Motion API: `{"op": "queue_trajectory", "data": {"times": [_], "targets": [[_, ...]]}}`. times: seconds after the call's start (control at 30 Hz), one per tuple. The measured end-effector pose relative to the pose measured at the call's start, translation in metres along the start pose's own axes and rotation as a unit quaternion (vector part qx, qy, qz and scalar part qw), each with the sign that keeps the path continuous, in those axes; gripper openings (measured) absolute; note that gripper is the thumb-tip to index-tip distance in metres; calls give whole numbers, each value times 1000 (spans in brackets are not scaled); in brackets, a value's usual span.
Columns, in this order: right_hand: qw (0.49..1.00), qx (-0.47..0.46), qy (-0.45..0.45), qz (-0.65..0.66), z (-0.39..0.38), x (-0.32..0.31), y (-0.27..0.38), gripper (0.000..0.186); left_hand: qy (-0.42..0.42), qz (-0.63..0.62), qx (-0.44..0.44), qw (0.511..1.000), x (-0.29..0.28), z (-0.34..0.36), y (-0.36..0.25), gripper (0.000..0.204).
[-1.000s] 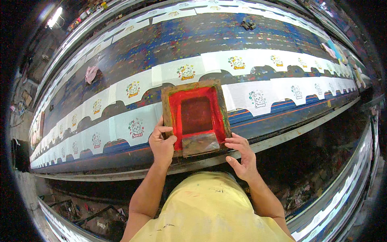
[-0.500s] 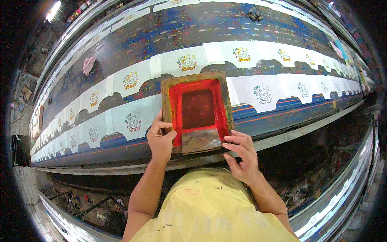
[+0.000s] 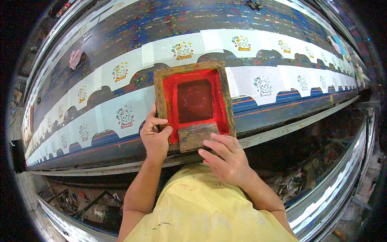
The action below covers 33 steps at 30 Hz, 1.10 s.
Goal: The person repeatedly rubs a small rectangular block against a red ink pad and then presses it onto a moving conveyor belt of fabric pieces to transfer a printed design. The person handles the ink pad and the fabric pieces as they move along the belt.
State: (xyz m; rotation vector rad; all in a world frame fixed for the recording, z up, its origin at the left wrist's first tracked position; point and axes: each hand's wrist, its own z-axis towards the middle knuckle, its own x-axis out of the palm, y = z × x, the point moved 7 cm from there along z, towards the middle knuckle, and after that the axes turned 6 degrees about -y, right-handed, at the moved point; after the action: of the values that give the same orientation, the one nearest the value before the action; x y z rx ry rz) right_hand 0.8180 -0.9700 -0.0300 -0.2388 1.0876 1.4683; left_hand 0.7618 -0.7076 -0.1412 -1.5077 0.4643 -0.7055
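Observation:
A wooden screen printing frame [image 3: 158,97], its inner walls coated in red ink, lies over the near row of printed cloth pieces. My left hand [image 3: 156,135] grips the frame's near left side, thumb bent inward. Inside the near end rests a squeegee [image 3: 195,137] with a flat, stained wooden board, tilted toward me. My right hand [image 3: 227,157] is at the board's right edge, fingers stretched out and apart; the fingertips overlap the board, though firm contact is unclear. Right of the frame lies a white cloth piece [image 3: 246,82] with a dark outline print; left of it, one [image 3: 137,103] with red lettering added.
A long dark table [image 3: 133,24], spotted with ink, carries rows of cut cloth pieces. A pink rag [image 3: 75,59] lies at left, a small black object [image 3: 254,5] at the far edge. A pale rail [image 3: 278,134] runs along the near edge. Another table [image 3: 334,201] stands at lower right.
My right hand has moved left from the frame's right edge onto the squeegee board. My left hand keeps its hold on the frame. The whole view has shifted slightly.

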Motion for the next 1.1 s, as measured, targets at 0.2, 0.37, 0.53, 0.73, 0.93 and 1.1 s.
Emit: {"op": "queue_trajectory", "data": {"times": [0.2, 0.37, 0.53, 0.73, 0.93, 1.1], "targets": [[992, -21, 72, -104, 32, 25, -7, 39, 8, 25, 5, 1000, -1, -1, -1, 35], [981, -28, 179, -74, 62, 14, -17, 33, -29, 81, 20, 996, -2, 2, -1, 24], [957, 25, 285, -42, 113, 19, -65, 35, -32, 78, 34, 996, -4, 5, -3, 18], [981, 34, 165, -91, 177, 39, -110, 34, -9, 107, 53, 993, -3, 8, -9, 18], [985, 23, 141, -98, 166, 48, -111, 48, -16, 118, 42, 992, -3, 10, -10, 18], [981, 7, 144, -127, 112, 45, -64, 55, -6, 121, 46, 992, -4, 8, -7, 19]]}}
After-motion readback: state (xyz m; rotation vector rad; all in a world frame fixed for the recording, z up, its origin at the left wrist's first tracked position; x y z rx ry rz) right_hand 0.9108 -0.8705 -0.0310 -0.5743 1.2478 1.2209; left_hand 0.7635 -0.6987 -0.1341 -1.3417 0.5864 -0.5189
